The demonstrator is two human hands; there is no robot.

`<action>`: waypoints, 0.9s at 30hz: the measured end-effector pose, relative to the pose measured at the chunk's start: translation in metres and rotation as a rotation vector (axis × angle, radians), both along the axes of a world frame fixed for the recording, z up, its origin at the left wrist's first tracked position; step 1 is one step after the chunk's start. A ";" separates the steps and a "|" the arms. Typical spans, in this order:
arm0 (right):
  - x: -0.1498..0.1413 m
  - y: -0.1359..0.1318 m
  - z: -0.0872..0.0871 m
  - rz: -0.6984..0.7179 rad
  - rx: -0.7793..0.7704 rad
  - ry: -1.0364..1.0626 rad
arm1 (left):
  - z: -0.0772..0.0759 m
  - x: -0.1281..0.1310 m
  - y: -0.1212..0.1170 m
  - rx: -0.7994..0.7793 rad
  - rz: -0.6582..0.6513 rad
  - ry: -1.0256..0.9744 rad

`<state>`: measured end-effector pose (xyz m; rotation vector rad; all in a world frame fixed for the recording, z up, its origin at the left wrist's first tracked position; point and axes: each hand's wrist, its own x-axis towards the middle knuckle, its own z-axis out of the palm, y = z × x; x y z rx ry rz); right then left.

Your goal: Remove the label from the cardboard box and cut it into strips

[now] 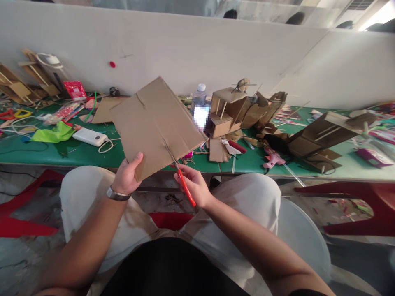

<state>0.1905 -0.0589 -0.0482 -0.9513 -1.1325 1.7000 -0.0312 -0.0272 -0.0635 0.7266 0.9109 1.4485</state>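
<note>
The left hand [127,176] pinches the near corner of a cardboard sheet [151,123], held up beyond both hands. The right hand [195,185] grips red-handled scissors [186,189], blades at the sheet's edge.

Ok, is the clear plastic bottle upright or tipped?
Upright: the plastic bottle stands beyond the cardboard sheet, its white cap on top.

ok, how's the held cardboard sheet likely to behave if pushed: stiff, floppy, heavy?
The cardboard sheet is probably fairly stiff: it looks flat, with the left hand gripping one corner. Likely light for its size, given its thin edge. May bend sooner at the dark slit or crease.
</note>
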 end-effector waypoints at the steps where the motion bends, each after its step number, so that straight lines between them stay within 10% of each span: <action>1: 0.000 -0.001 0.000 0.003 -0.010 0.013 | 0.001 0.000 -0.001 0.026 0.017 0.013; 7: 0.003 -0.004 0.005 0.064 -0.017 0.060 | 0.003 -0.002 -0.005 0.102 0.144 0.099; 27: 0.020 0.046 0.046 0.121 -0.239 0.145 | 0.035 0.005 0.048 0.060 -0.087 0.097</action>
